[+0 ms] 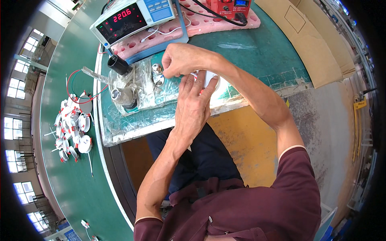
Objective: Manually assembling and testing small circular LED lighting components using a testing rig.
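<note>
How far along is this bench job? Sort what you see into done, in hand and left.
Done: cannot tell. In hand: the left hand holds a white round lamp while the right hand pinches its wire at the metal clips. Left, probably: the pile of white lamps on the green belt.

One head-worn fisheye view looks steeply down from just above the green workbench (257, 52), close over it; the digital meter (128, 20) lies at its far edge, straight lines bowing outward.

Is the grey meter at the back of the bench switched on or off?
On. The grey meter's dark front panel shows lit red digits, and smaller red readouts glow beneath them.
</note>
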Motion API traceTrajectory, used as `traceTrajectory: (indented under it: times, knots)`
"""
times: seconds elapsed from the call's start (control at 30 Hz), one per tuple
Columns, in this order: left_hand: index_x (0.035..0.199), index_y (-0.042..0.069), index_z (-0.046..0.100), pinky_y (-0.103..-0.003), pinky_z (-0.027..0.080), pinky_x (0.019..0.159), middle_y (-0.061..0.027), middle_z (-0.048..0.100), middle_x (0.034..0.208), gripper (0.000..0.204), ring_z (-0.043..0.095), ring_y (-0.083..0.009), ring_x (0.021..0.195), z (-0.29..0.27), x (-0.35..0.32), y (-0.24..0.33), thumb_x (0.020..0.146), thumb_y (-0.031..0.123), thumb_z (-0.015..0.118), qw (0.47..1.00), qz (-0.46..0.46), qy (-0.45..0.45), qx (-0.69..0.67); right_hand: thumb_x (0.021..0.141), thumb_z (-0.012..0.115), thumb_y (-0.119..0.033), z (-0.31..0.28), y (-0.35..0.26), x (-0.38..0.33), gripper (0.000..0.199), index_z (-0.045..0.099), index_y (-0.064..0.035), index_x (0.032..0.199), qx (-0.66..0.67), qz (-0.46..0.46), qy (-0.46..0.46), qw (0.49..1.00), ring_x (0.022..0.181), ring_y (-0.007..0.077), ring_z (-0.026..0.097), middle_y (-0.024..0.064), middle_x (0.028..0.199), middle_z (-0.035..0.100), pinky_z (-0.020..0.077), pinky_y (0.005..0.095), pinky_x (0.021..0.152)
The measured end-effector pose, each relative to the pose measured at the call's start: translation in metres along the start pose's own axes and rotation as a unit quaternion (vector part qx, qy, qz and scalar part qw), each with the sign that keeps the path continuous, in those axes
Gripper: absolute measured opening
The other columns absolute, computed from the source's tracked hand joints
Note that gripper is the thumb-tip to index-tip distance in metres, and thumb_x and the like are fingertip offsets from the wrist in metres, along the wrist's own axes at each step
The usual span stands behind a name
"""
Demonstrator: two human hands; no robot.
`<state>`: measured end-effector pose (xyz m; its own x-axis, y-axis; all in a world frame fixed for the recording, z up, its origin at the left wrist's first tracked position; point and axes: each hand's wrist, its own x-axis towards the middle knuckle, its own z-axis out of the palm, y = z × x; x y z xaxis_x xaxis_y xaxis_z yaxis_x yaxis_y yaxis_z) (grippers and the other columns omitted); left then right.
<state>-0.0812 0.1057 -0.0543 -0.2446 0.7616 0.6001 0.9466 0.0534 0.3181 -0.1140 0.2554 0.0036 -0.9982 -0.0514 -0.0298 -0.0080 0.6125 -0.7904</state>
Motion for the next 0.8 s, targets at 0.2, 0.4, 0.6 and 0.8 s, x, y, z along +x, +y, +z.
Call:
traceTrajectory:
  times: [0.2, 0.4, 0.6, 0.8]
  knots:
    - [0.125, 0.007, 0.067, -0.054, 0.042, 0.106, -0.0223, 0.061, 0.130, 0.045, 0.058, -0.0419, 0.114, 0.001, 0.003, 0.003, 0.081, -0.006, 0.067, 1.000, -0.007, 0.004, -0.006, 0.070, 0.069, -0.019, -0.004, 0.001, -0.003, 0.022, 0.069, 0.0028, 0.072, -0.003, 0.010, -0.006, 1.000, 0.051, 0.0136, 0.054, 0.0061, 0.055, 0.058, 0.0434, 0.0313, 0.047]
    - [0.125, 0.006, 0.067, -0.053, 0.042, 0.105, -0.0227, 0.060, 0.131, 0.045, 0.056, -0.0434, 0.116, 0.002, 0.005, 0.002, 0.082, -0.006, 0.066, 1.000, -0.007, 0.003, -0.010, 0.072, 0.068, -0.020, -0.005, 0.005, 0.001, 0.023, 0.069, 0.0025, 0.073, -0.008, -0.008, -0.005, 1.000, 0.051, 0.0150, 0.055, 0.0071, 0.056, 0.059, 0.0445, 0.0328, 0.049]
    - [0.130, 0.007, 0.063, -0.056, 0.038, 0.109, -0.0264, 0.052, 0.138, 0.057, 0.050, -0.0462, 0.126, -0.004, -0.023, -0.003, 0.074, -0.002, 0.066, 0.998, 0.002, 0.035, -0.051, 0.087, 0.070, -0.027, -0.001, 0.009, 0.005, 0.029, 0.071, 0.0014, 0.081, 0.014, -0.132, -0.022, 0.991, 0.061, 0.0109, 0.055, 0.0032, 0.063, 0.060, 0.0459, 0.0313, 0.055]
    - [0.123, 0.007, 0.068, -0.055, 0.041, 0.107, -0.0237, 0.058, 0.136, 0.051, 0.056, -0.0447, 0.123, -0.156, -0.113, 0.030, 0.072, -0.002, 0.068, 0.991, -0.077, 0.014, 0.109, 0.095, 0.070, -0.028, -0.008, -0.027, -0.037, 0.029, 0.073, 0.0004, 0.091, 0.107, -0.034, 0.018, 0.994, 0.056, 0.0064, 0.056, 0.0008, 0.069, 0.064, 0.0434, 0.0231, 0.051]
